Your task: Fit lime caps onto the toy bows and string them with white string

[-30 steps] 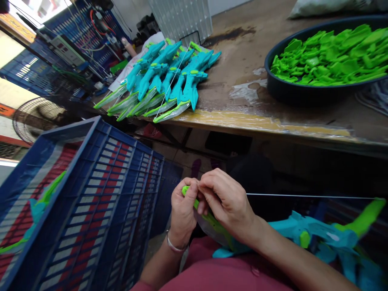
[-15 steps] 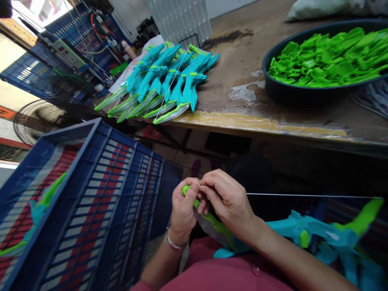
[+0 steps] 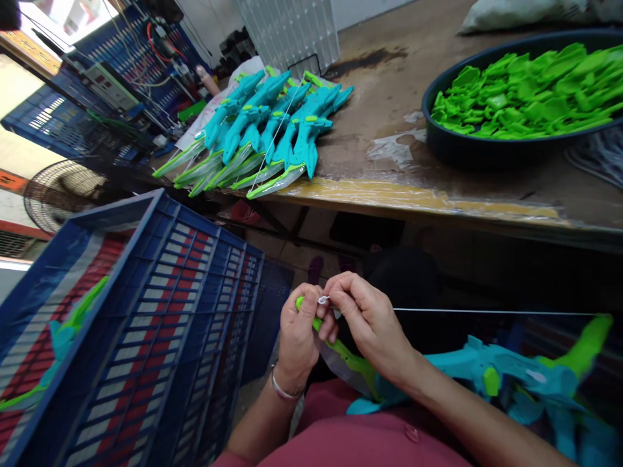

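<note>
A turquoise and green toy bow (image 3: 462,363) lies across my lap, its far green limb out to the right. My left hand (image 3: 300,334) is closed around the green tip of the near limb. In the fingertips of my right hand (image 3: 363,321) a white string (image 3: 487,312) is pinched; a small loop or knot of it shows between the two hands, close to the tip. From behind my right hand the string runs taut to the far limb's tip. My right forearm covers part of the bow's middle.
Several toy bows (image 3: 287,123) are piled on the worn table (image 3: 379,162). A dark tub (image 3: 431,123) of green plastic parts stands at the right. To my left is a blue crate (image 3: 160,272) with another bow inside, and a fan (image 3: 63,194) behind it.
My right fingertips have drawn slightly away from the left thumb, and the white loop between them now shows. The left hand keeps its hold on the limb tip.
</note>
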`<state>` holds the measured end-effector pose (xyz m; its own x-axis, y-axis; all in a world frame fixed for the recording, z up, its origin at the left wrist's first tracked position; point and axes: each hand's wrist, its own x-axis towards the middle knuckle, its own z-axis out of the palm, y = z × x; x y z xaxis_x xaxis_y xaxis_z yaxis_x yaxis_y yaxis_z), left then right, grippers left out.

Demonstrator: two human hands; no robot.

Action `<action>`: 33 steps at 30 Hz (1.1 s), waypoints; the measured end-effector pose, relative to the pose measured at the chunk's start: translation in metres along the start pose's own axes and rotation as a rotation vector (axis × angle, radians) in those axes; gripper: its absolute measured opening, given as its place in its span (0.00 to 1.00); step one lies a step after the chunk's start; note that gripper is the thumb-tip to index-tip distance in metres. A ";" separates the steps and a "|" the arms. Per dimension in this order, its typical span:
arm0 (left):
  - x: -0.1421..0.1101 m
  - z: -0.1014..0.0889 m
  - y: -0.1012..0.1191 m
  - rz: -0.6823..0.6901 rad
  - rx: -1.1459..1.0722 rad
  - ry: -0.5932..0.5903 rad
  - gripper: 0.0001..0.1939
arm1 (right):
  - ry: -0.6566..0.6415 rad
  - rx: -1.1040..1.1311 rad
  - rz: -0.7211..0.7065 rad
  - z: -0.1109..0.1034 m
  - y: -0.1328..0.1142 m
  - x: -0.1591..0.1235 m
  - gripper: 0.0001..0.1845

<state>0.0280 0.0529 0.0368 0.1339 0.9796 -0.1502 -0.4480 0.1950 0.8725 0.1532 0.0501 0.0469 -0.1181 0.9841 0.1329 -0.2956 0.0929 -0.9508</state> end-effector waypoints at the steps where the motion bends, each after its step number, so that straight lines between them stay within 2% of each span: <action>1: 0.000 0.000 0.000 -0.001 -0.001 0.002 0.20 | -0.006 0.046 0.023 0.000 0.000 0.000 0.11; 3: 0.000 0.000 0.000 -0.004 0.000 0.000 0.20 | -0.008 0.071 0.033 0.000 0.001 -0.001 0.11; 5: 0.000 0.000 0.001 -0.003 0.015 0.014 0.20 | 0.010 -0.025 -0.011 -0.001 0.002 -0.002 0.08; 7: 0.000 0.001 0.002 0.000 0.039 0.060 0.21 | 0.033 -0.213 -0.123 -0.002 0.003 -0.003 0.05; 9: 0.000 0.001 0.003 0.004 0.063 0.114 0.21 | 0.048 -0.394 -0.262 -0.002 0.003 -0.003 0.08; 11: 0.000 0.002 0.002 0.005 0.074 0.129 0.21 | 0.051 -0.486 -0.351 -0.002 0.003 -0.002 0.06; 16: 0.000 0.000 -0.002 0.011 0.049 0.060 0.18 | 0.033 -0.554 -0.397 -0.004 0.001 0.002 0.05; 24: 0.002 0.003 -0.003 0.033 0.043 0.051 0.19 | -0.047 -0.817 -0.497 -0.015 -0.004 0.002 0.10; 28: 0.003 0.006 -0.001 0.046 0.050 0.023 0.22 | -0.026 -0.880 -0.537 -0.021 -0.006 0.000 0.09; 33: 0.003 0.007 -0.001 0.025 0.029 -0.002 0.21 | 0.019 -0.967 -0.590 -0.030 -0.007 -0.002 0.09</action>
<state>0.0352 0.0557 0.0393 0.1250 0.9839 -0.1274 -0.4255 0.1692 0.8890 0.1837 0.0520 0.0452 -0.1858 0.7489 0.6361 0.5576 0.6134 -0.5593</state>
